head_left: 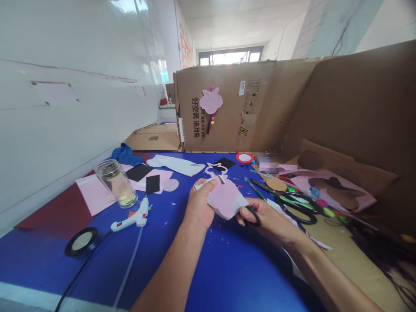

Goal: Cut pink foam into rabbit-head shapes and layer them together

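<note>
My left hand is closed on a pink felt piece, holding it above the blue table cover. My right hand grips black-handled scissors, fingers through the loops, with the blades reaching into the felt near its top edge. Just beyond the felt lies a pink felt offcut with a shaped outline.
A glass jar and a white glue gun with its cord lie at left, with a black tape roll. Black and pink sheets lie behind. Spare scissors, beads and felt scraps sit at right. Cardboard walls enclose the back and right.
</note>
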{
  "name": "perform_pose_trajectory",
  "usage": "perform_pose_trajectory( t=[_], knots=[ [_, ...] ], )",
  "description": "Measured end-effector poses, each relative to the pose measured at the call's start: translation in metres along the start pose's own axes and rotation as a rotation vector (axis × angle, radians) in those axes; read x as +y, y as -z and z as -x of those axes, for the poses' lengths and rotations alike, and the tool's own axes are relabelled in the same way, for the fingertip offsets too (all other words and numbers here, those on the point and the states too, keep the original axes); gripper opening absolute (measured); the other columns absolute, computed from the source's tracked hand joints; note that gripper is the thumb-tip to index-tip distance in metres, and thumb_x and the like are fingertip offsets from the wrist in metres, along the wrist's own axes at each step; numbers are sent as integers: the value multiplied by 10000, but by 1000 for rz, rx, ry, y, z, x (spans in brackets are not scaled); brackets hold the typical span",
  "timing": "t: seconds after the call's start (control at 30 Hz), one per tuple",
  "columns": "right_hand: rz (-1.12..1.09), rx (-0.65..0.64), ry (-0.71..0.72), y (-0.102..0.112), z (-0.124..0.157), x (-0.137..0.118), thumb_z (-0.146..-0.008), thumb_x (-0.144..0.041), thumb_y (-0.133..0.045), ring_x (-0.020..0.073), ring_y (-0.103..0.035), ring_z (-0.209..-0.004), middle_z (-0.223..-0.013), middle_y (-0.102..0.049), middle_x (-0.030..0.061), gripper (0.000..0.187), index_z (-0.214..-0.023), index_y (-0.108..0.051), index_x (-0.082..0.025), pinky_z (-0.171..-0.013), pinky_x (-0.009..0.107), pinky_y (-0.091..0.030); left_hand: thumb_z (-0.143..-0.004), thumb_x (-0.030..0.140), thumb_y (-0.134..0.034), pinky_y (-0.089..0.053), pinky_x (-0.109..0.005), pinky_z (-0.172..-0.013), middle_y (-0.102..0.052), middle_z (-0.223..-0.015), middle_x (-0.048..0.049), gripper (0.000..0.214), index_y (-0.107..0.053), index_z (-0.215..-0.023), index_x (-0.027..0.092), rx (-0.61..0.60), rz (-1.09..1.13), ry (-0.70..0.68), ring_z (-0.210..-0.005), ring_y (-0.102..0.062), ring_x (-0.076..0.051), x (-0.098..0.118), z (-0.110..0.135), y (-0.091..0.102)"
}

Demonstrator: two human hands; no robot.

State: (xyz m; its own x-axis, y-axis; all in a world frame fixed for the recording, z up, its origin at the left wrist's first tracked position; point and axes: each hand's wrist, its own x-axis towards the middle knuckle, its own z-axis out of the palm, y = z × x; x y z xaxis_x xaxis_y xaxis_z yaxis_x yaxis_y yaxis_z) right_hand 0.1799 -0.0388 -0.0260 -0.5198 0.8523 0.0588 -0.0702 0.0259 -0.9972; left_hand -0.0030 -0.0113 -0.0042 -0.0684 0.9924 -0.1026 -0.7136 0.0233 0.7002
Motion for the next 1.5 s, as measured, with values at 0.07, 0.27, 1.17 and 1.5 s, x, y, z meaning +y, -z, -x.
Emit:
perform_pose_trajectory(
  t=[0.07,0.27,1.17,1.5],
  knots=[
    [1,4,1,-2,0,-2,-769,-768,-776,153,-364,-674,-722,-542,-6,593,-776,-661,-187,-658,292,-286,-528,208,-951,-459,-293,-677,-658,-675,10,454,-529,-694,200,7,7,-1,-628,-597,-150,0,0,0],
    [21,15,-1,-1,0,-2,-770,-788,-757,154,-345,-667,-714,-521,-10,604,-764,-643,-195,-649,296,-278,-514,211,-955,-460,-287,-671,-668,-678,4,455,-540,-699,197,16,3,-5,-629,-601,-149,0,-1,0],
    [74,-38,-29,13,4,-4,-807,-736,-769,156,-356,-700,-750,-514,-2,580,-966,-771,-179,-668,289,-296,-471,225,-969,-464,-302,-649,-626,-619,2,485,-509,-623,200,-60,-85,43,-591,-575,-150,8,-2,3],
    [146,-59,-40,21,8,-5,-861,-698,-743,157,-349,-723,-769,-511,-4,528,-932,-736,-176,-681,309,-264,-457,205,-971,-450,-291,-618,-593,-595,9,495,-500,-607,202,-79,-128,76,-574,-563,-142,15,-1,3]
  ],
)
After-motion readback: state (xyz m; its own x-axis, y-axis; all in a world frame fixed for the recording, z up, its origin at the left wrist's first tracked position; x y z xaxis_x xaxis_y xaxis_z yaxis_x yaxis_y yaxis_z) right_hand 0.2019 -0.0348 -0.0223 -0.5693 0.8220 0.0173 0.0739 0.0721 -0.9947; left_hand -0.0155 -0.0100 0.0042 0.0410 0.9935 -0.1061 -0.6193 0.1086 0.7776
